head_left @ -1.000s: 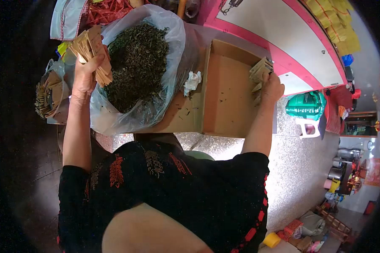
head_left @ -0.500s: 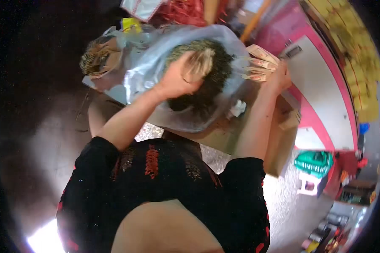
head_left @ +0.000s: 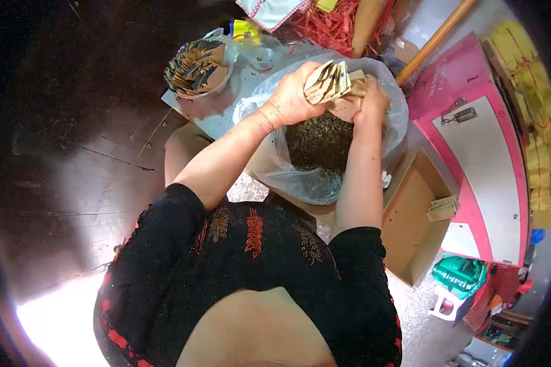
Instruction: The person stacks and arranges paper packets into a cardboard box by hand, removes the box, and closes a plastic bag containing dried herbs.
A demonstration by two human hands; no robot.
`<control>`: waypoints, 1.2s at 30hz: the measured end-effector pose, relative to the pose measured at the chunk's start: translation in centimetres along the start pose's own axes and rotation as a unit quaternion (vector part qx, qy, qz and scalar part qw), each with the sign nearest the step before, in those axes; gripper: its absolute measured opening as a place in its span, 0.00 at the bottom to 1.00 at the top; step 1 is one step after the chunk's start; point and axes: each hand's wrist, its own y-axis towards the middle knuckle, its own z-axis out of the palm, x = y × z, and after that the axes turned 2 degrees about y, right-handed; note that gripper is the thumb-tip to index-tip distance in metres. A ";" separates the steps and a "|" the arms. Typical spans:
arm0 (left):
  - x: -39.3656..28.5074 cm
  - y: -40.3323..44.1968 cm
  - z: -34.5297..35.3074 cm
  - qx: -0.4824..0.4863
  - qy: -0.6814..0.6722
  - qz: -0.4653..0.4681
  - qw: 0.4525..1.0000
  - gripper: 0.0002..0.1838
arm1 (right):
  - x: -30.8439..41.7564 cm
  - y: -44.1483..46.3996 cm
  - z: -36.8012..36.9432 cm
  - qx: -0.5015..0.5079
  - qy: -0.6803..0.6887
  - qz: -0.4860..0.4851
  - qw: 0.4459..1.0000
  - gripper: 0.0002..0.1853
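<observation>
Your left hand (head_left: pixel 297 95) is closed around a thick, fanned bundle of paper packets (head_left: pixel 326 84), their edges turned up toward you. Your right hand (head_left: pixel 374 104) is closed on a smaller bunch of brown packets (head_left: pixel 348 105), held right up against that bundle; the two overlap so much that you cannot tell whether they touch. Both hands are over the upper part of the clear plastic bag (head_left: pixel 399 119), the left at its 11 o'clock and the right at its 2 o'clock. Below them, dry, crumbled leaves (head_left: pixel 318 144) fill the bag.

Taking the bag as your clock centre, a pale tub (head_left: pixel 228 67) stands at 10 o'clock on the light surface (head_left: pixel 245 79), crammed with upright packets with dark edges (head_left: pixel 196 66). A yellow packet (head_left: pixel 245 29) is at 11 o'clock, red shredded strips (head_left: pixel 327 24) at 12, and an orange-brown pole (head_left: pixel 438 41) slants past at 2. The pink-and-white cabinet (head_left: pixel 483 153) fills 3 o'clock, with yellow bundles (head_left: pixel 539 110) beyond it. A small, crumpled white wad (head_left: pixel 386 178) shows at 4 o'clock, just beside your right forearm.

Between 4 and 5 o'clock you have the open cardboard box (head_left: pixel 407 235), tilted in your view, with a small stack of packets (head_left: pixel 442 208) at its own 2 o'clock side. Farther out that way are a green bag (head_left: pixel 459 275) and a white stool (head_left: pixel 445 306).
</observation>
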 end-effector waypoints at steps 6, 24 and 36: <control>0.5 1.9 0.3 0.005 0.044 -0.012 0.999 0.29 | 0.1 1.1 -1.2 0.015 -0.362 -0.137 0.922 0.10; 1.0 2.9 0.4 0.021 0.038 -0.015 0.999 0.28 | 2.4 -1.8 -1.1 0.421 -0.397 -0.450 0.680 0.18; 1.6 3.1 -1.4 -0.055 -0.012 0.011 0.998 0.25 | 1.3 0.6 -0.7 0.314 -0.188 -0.227 0.902 0.03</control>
